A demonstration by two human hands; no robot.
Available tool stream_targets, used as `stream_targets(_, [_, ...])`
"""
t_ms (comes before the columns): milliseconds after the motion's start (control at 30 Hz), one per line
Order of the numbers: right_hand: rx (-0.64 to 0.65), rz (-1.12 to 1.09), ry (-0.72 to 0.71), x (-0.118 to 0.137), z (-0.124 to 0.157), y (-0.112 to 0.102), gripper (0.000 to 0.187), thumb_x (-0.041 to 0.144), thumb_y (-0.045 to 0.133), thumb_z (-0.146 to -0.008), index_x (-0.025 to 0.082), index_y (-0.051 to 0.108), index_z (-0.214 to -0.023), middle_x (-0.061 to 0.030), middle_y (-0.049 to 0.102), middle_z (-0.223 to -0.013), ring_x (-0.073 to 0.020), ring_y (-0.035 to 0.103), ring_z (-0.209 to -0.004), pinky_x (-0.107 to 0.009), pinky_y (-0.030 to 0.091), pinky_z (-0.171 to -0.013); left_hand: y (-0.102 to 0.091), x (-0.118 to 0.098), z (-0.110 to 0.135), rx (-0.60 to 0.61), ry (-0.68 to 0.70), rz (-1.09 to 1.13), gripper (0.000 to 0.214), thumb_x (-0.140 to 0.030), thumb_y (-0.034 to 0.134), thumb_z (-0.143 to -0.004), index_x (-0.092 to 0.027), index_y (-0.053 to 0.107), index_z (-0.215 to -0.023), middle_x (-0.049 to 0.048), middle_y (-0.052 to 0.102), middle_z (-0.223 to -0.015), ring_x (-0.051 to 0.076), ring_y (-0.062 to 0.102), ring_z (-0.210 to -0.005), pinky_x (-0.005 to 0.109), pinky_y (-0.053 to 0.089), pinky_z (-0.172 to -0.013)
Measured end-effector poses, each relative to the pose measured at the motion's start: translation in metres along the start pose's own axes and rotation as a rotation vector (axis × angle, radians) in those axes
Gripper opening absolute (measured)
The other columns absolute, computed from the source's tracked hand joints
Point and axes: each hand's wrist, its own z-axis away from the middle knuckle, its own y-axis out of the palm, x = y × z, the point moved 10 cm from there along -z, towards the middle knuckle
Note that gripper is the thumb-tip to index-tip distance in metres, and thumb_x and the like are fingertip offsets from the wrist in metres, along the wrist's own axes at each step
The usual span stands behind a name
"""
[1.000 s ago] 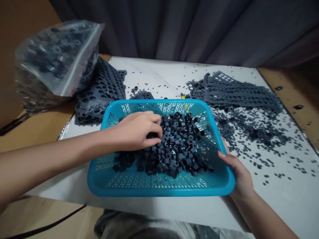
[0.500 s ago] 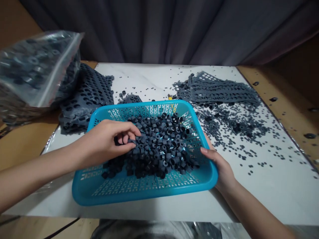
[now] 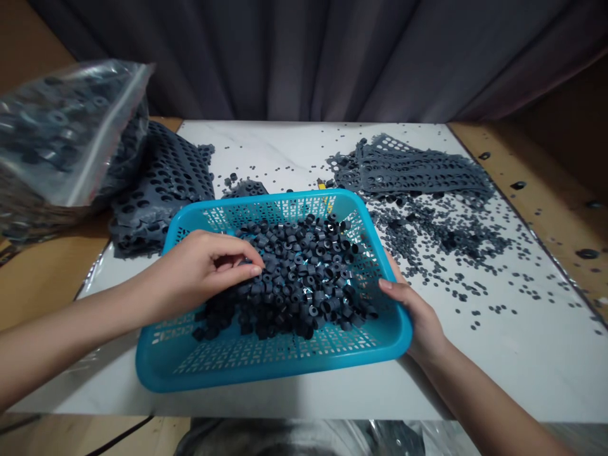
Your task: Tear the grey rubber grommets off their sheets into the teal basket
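Basket (image 3: 285, 373) at frame centre is gripped by the right hand (image 3: 422, 316), likely for steadiness; left hand (image 3: 202, 269) curls over pieces (image 3: 299, 278), hold unclear.

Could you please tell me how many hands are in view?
2: the left hand is at the dark-grey cylindrical pieces inside the blue rectangular perforated plastic basket; the right hand, partly hidden, grips the basket's right end.

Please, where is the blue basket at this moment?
In the head view, the blue basket is near the centre, over the white table; the right hand grips its right end, and the left hand is at the dark pieces inside.
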Motion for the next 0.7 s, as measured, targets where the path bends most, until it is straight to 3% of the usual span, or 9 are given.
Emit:
stream_targets(133, [-0.006, 0.004, -0.001, 0.0, 0.0, -0.001, 0.062, 0.029, 0.061, -0.071, 0.035, 0.043, -0.131, 0.0042, 0.062, -0.121, -0.0246, 0.058, -0.111, -0.039, 0.045, -0.094, 0.004, 0.008, 0.002, 0.055, -0.065, -0.013, 0.025, -0.037, 0.055, -0.08, -0.023, 0.068, -0.097, 0.0006, 0.067, -0.073, 0.011, 0.055, -0.058, 0.018, 0.041, -0.052])
stream_targets(267, [-0.013, 0.057, -0.007, -0.002, 0.0, -0.006, 0.062, 0.03, 0.058, -0.073, 0.034, 0.04, -0.133, 0.0036, 0.061, -0.122, -0.0255, 0.056, -0.112, -0.04, 0.044, -0.094, 0.006, 0.01, 0.005, 0.077, -0.094, -0.014, 0.025, -0.035, 0.056, -0.079, -0.023, 0.069, -0.096, 0.0026, 0.069, -0.081, 0.012, 0.058, -0.064, 0.019, 0.044, -0.056])
stream_targets(467, [0.005, 0.163, -0.031, -0.002, -0.002, -0.01, 0.067, 0.032, 0.055, -0.074, 0.033, 0.033, -0.137, 0.0018, 0.058, -0.125, -0.0268, 0.052, -0.118, -0.042, 0.039, -0.1, 0.01, 0.013, 0.007, 0.113, -0.129, -0.001, 0.024, -0.038, 0.052, -0.082, -0.02, 0.068, -0.08, -0.0012, 0.059, -0.062, 0.009, 0.048, -0.055, 0.018, 0.034, -0.048])
stream_targets(600, [0.016, 0.17, -0.03, 0.0, -0.002, -0.006, 0.067, 0.032, 0.054, -0.074, 0.033, 0.033, -0.137, 0.0025, 0.058, -0.126, -0.0269, 0.051, -0.119, -0.043, 0.038, -0.101, 0.009, 0.011, 0.007, 0.1, -0.128, 0.018, 0.026, -0.038, 0.048, -0.085, -0.019, 0.066, -0.085, -0.0028, 0.051, -0.057, 0.008, 0.041, -0.051, 0.019, 0.03, -0.046])
stream_targets(700, [0.014, 0.143, -0.021, 0.0, -0.001, -0.002, 0.065, 0.031, 0.055, -0.073, 0.032, 0.036, -0.136, 0.0017, 0.059, -0.125, -0.0272, 0.052, -0.118, -0.043, 0.039, -0.1, 0.009, 0.008, 0.007, 0.099, -0.099, -0.015, 0.027, -0.038, 0.049, -0.085, -0.022, 0.065, -0.099, -0.0023, 0.055, -0.062, 0.009, 0.045, -0.053, 0.019, 0.035, -0.049])
